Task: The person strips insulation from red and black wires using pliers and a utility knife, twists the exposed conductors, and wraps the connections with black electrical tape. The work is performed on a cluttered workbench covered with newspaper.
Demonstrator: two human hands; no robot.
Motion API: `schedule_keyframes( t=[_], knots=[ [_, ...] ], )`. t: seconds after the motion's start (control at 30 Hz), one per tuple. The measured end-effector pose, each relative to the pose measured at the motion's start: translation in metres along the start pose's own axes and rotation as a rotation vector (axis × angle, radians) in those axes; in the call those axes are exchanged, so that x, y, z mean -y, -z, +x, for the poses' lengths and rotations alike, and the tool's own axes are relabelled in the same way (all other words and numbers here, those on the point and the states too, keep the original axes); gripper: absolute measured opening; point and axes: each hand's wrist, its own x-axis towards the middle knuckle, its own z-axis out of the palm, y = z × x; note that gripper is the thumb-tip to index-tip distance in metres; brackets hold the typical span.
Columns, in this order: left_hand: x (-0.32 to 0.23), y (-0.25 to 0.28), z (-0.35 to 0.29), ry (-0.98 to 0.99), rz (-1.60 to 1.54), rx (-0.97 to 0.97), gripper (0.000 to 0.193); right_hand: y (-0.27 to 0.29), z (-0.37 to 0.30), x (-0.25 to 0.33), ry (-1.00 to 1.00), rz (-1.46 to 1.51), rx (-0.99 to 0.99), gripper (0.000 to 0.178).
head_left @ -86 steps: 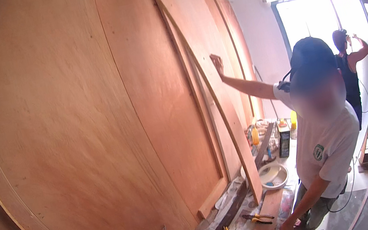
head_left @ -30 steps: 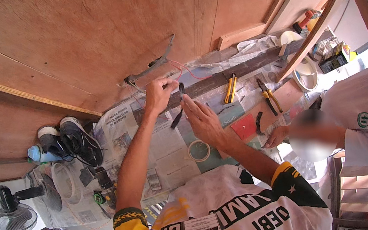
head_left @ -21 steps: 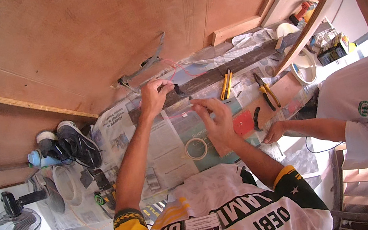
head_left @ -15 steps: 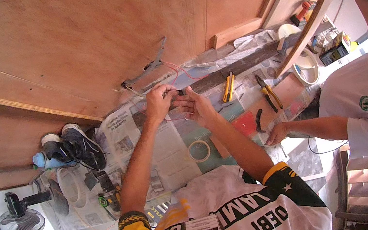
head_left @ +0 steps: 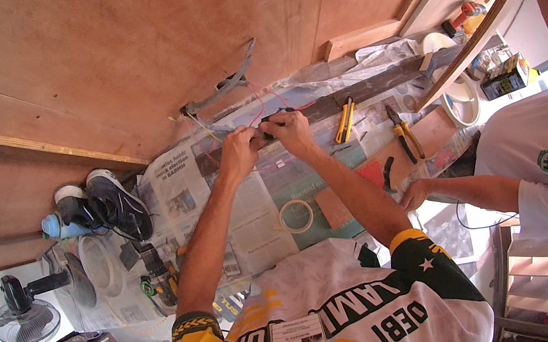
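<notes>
Near the wooden panel, my left hand (head_left: 238, 152) and my right hand (head_left: 290, 131) are close together, both with fingers pinched. Between the fingertips is a small black piece (head_left: 267, 130), mostly covered; its exact kind cannot be made out. Thin red wires (head_left: 261, 102) run down to the hands from a grey flexible conduit (head_left: 241, 74) at the panel. A yellowish wire (head_left: 205, 129) hangs left of them. Right of my hands lie a yellow utility knife (head_left: 346, 121) and yellow-and-black pliers (head_left: 404, 133). A tape roll (head_left: 296, 217) rests on the newspaper below.
Newspaper (head_left: 255, 229) covers the work surface. At left are dark shoes (head_left: 117, 204), a cordless drill (head_left: 159, 273) and a small fan (head_left: 26, 322). A co-worker's hand (head_left: 416, 194) reaches in from the right. A curved wooden strip (head_left: 477, 36) and a white bucket (head_left: 460, 105) stand beyond.
My right hand has turned from a half-spread palm to a pinch, moving slightly up and right. My left hand stays at the black piece. The conduit appears shifted up a little.
</notes>
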Motion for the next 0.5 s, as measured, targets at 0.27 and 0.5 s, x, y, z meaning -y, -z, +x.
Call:
schedule_keyframes(
  t=[0.27,0.5],
  knots=[
    [-0.008,0.014,0.018,-0.001,-0.065,-0.016,0.014,0.020,-0.073,0.038,0.264,0.019,-0.086,0.010],
    [-0.017,0.034,0.032,-0.049,-0.173,-0.110,0.017,0.029,-0.101,0.027,0.338,-0.580,0.088,0.065]
  ],
)
